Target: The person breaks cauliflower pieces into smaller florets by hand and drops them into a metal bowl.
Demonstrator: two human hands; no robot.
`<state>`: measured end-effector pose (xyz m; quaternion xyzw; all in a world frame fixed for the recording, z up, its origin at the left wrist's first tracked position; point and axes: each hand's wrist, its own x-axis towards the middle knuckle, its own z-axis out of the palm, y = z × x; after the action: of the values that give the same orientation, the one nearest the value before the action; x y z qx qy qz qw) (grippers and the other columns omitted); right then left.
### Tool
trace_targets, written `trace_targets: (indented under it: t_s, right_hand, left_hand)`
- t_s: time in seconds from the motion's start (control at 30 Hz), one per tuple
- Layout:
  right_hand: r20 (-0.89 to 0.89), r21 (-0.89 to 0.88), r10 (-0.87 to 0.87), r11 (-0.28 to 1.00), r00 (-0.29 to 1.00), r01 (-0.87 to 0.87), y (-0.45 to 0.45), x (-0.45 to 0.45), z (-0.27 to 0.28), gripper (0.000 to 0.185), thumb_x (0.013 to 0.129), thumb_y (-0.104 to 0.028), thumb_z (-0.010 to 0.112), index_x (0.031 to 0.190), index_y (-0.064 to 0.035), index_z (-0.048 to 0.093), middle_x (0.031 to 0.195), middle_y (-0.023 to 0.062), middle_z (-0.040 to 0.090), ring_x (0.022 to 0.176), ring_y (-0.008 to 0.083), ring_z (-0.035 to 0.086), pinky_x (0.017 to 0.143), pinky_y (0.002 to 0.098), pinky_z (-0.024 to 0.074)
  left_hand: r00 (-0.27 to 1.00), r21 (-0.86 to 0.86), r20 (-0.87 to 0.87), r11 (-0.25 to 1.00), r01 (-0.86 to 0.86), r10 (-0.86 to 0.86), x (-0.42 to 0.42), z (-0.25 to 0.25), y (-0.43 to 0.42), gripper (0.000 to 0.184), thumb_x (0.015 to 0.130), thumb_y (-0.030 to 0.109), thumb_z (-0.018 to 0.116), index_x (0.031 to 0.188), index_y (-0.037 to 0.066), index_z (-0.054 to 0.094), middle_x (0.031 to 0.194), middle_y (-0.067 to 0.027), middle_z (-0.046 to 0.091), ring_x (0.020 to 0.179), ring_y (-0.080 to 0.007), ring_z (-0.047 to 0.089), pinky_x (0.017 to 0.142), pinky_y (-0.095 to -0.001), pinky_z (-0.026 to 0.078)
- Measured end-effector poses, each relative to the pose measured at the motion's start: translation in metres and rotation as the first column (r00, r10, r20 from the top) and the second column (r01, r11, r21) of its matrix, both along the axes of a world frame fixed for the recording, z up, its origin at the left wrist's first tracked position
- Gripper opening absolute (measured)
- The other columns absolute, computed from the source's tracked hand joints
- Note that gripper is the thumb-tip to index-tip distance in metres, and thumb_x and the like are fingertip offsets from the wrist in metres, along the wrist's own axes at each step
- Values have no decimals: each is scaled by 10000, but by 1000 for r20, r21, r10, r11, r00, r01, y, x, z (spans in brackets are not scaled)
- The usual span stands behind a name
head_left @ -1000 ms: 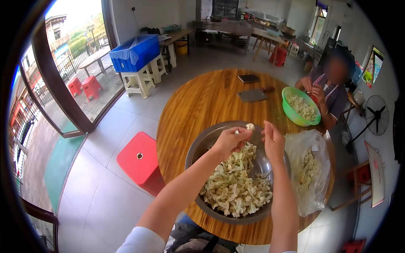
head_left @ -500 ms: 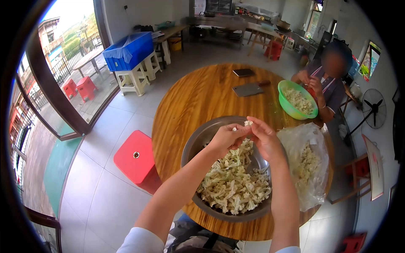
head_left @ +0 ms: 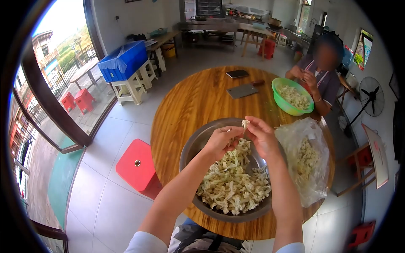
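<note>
A wide steel bowl (head_left: 190,147) on the round wooden table holds a heap of cauliflower florets (head_left: 232,185). Above its far rim both hands meet. My left hand (head_left: 222,141) is closed in a pinch, with a bit of white cauliflower at its fingertips. My right hand (head_left: 262,137) pinches a small cauliflower piece (head_left: 245,123) between thumb and fingers. Right of the bowl lies a clear plastic bag (head_left: 308,160) with more florets inside.
Across the table (head_left: 190,101), a co-worker (head_left: 325,71) holds both hands over a green bowl (head_left: 294,96) of florets. A cleaver (head_left: 243,91) and a phone (head_left: 237,74) lie at the far side. A red stool (head_left: 137,166) stands left.
My right hand has come in from the right to meet my left hand at the cauliflower piece. The view has shifted slightly.
</note>
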<state>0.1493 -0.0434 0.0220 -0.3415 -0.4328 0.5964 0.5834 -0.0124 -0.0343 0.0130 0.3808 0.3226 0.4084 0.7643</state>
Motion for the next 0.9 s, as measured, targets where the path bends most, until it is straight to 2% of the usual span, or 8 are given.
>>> trace_targets:
  t_s: [0.1,0.2,0.3,0.4,0.6,0.8,0.9]
  right_hand:
    - [65,8,12,1000,998,-12,4,4,-7,269,844,-136,621,1097,-55,579,896,-4,593,787,75,542,716,216,430]
    - [20,-19,51,999,999,-50,2,3,-6,294,848,-196,625,1106,-65,576,898,-4,594,791,75,535,713,221,422]
    - [-86,-122,-34,992,996,24,0,1,0,319,850,-250,622,1111,-71,577,898,-6,597,788,72,527,711,226,420]
    - [16,-79,-91,993,996,92,-1,2,1,336,856,-279,611,1120,-74,574,894,-8,592,790,69,519,708,224,416]
    - [163,17,-30,999,986,27,0,2,-4,319,846,-193,629,1123,-48,569,905,-2,583,775,65,514,694,204,415]
    - [111,62,-23,998,994,16,-3,-7,0,290,838,-149,633,1093,-21,582,859,3,586,767,67,526,690,202,424]
    - [178,57,-36,998,983,27,-1,-2,-3,284,836,-135,622,1092,-20,581,863,7,589,784,66,536,692,198,430]
  left_hand:
    - [1000,1,2,1000,-4,4,-1,2,0,157,855,187,578,945,58,581,817,-26,552,607,-81,439,476,-214,297]
    - [998,-13,41,999,-41,42,-1,4,-2,171,827,151,611,932,17,600,779,-29,559,570,-75,456,453,-211,298]
    - [990,-5,58,992,-128,128,2,2,0,142,819,141,622,899,27,597,769,-20,551,570,-68,459,451,-212,298]
    - [982,28,70,983,-180,178,2,0,2,112,813,135,632,859,43,588,729,0,540,559,-60,457,449,-208,295]
    - [979,93,-9,975,-201,203,2,-3,4,115,786,121,668,822,55,581,620,36,497,504,-37,418,429,-193,277]
    - [953,267,-172,943,-200,250,6,-3,0,130,791,147,671,817,52,586,608,28,496,488,-33,404,421,-195,286]
    - [927,221,-295,960,-172,233,3,13,-7,133,809,160,651,835,54,575,641,18,504,501,-41,409,422,-197,288]
